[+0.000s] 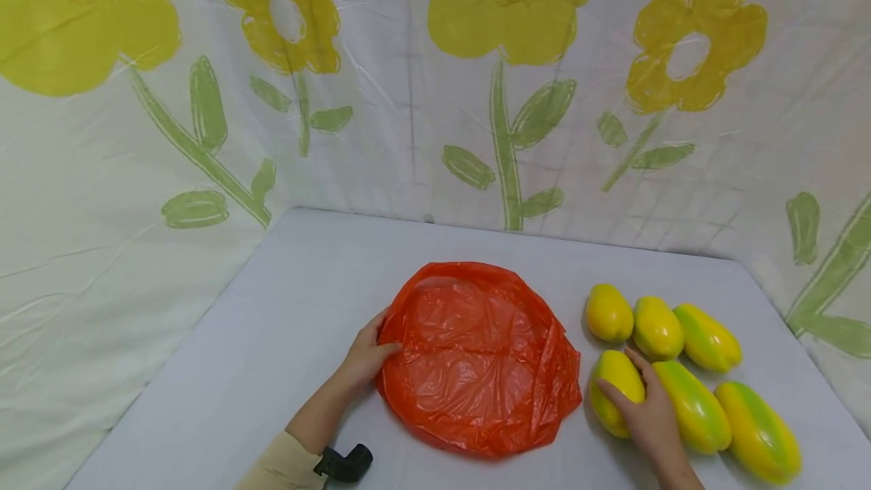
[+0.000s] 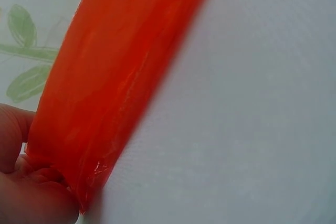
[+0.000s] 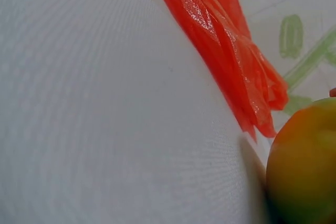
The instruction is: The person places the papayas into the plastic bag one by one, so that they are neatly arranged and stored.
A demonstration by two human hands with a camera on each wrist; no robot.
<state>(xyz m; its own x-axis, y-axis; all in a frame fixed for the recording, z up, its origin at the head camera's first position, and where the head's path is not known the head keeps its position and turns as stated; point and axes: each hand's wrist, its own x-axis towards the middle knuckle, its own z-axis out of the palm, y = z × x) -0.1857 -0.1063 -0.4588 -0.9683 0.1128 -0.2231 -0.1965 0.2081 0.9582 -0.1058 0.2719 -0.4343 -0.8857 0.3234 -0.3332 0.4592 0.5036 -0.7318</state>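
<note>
Hands, left (image 1: pixel 365 356) pinching red bag (image 1: pixel 469 354), right (image 1: pixel 651 413) gripping yellow fruit (image 1: pixel 618 370), five more fruits (image 1: pixel 694 408) alongside, flowered sheet (image 1: pixel 395 119) behind

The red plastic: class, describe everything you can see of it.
The red plastic looks thin, glossy and creased. It forms a round, rimmed shape, paler in the middle, with loose folds at its right. It sits on the pale table, left of the yellow-green fruits; the left hand grips its left rim.
</note>
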